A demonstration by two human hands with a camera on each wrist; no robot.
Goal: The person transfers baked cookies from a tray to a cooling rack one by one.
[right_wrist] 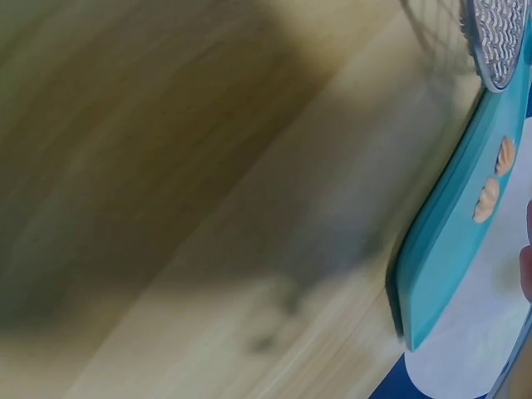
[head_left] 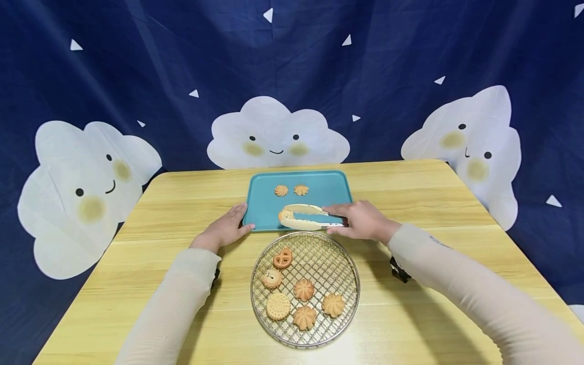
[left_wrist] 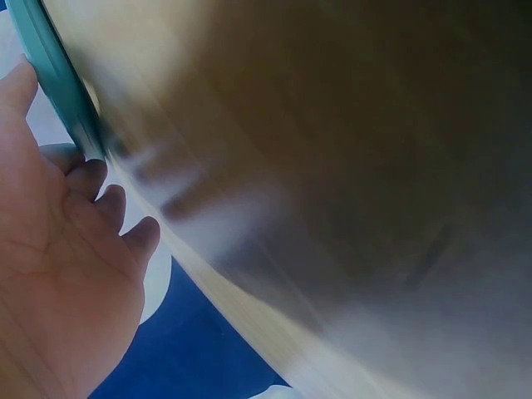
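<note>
My right hand holds a pair of food tongs with cream-coloured ends, low over the near part of a blue-green tray. Between the tong tips is a round cookie. A swirled cookie and a flower-shaped cookie lie apart from it, farther back on the tray. At the tray's left edge, near the front corner, my left hand rests with fingers and thumb touching the rim. The left wrist view shows its palm beside the tray edge.
Just in front of the tray stands a round wire rack bearing several cookies, among them a pretzel-shaped one and a large round one. Both stand on a wooden table. Behind hangs a dark blue cloth with white clouds.
</note>
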